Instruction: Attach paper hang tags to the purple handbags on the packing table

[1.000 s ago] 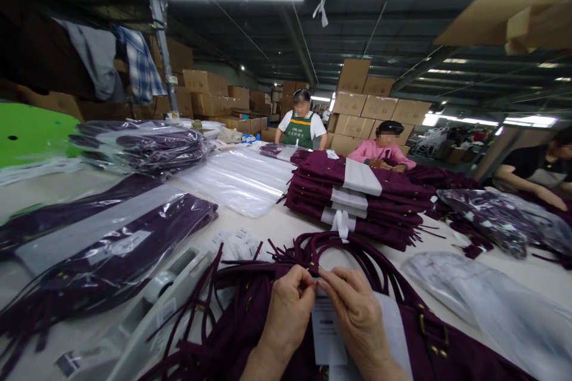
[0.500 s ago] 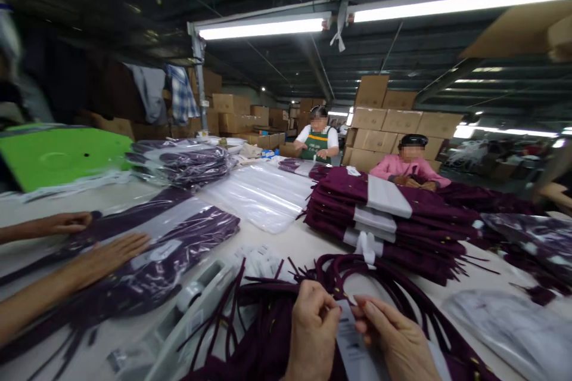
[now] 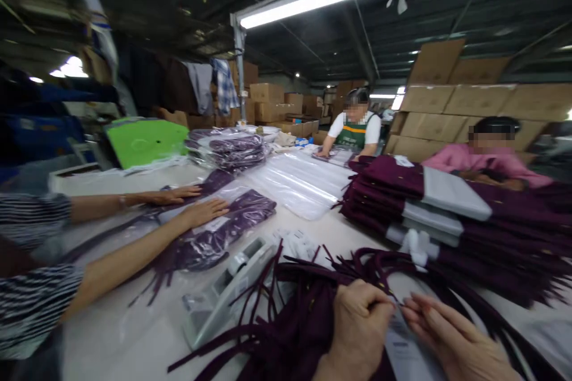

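Observation:
My left hand [image 3: 360, 321] is closed, its thumb and finger pinched at the upper end of a white printed tag [image 3: 404, 342]. Across from it, my right hand [image 3: 451, 333] has its fingertips pinched together by the tag's top edge; whatever is between them is too small to make out. Both hands are over a maroon fabric item [image 3: 299, 321] with long narrow straps and small gold-coloured fittings. Behind them rises a stack of folded maroon items [image 3: 379, 184] wrapped with white bands. A pale plastic tag dispenser-like device [image 3: 232, 285] lies to the left, close to small white tags [image 3: 297, 244].
A co-worker's hands [image 3: 203, 212] in striped sleeves press on a plastic-bagged maroon item [image 3: 241, 220]. Clear plastic bags [image 3: 299, 181] lie mid-table. Bagged items [image 3: 227, 148] are piled beside a green panel [image 3: 147, 141]. Two people stand beyond, near cardboard boxes [image 3: 433, 127].
The view has swung left, so things appear further right. My hands keep their pinched pose at the tag. The co-worker's farther hand has reached forward onto the bagged item.

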Motion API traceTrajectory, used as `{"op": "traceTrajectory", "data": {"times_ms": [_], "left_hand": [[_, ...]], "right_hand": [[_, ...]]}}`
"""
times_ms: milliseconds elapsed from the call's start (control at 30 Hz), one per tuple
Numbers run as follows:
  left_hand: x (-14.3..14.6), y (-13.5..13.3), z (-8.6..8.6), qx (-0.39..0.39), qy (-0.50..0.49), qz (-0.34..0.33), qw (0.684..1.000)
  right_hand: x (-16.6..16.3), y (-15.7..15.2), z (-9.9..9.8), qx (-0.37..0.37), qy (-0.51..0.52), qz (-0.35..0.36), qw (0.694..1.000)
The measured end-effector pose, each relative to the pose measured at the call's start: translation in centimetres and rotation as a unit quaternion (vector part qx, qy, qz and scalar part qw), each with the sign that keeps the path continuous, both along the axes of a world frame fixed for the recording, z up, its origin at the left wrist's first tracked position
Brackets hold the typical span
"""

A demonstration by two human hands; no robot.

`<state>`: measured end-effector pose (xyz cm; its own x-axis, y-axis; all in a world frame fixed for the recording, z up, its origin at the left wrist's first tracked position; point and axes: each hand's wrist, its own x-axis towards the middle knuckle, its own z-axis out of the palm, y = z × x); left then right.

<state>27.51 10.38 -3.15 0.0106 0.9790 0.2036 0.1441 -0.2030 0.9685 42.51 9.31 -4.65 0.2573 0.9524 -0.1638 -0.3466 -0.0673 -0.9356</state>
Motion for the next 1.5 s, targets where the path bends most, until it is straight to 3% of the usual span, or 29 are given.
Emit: {"op": "traceTrajectory", "data": {"times_ms": [100, 267, 967, 1500], "left_hand": [[-0.7, -0.1, 0.0, 0.024, -0.003, -0.015, 1.0], [-1.3, 0.1, -0.4, 0.03, 0.009, -0.04, 0.999], [-1.1, -0.2, 0.1, 0.029, 0.03, -0.051, 0.998], [-1.1, -0.4, 0.6, 0.057, 0.136, -0.045, 0.988]], "right_hand": [[-1.5, -0.8, 1.8, 0.019, 0.034, 0.047, 0.998], [-2.3, -1.3, 1.6, 0.086, 0.059, 0.108, 0.989], [-2.9, -1.2, 1.6, 0.063, -0.024, 0.039, 0.997], [-3.1, -1.3, 1.4, 0.058, -0.078, 0.088, 0.991]]}}
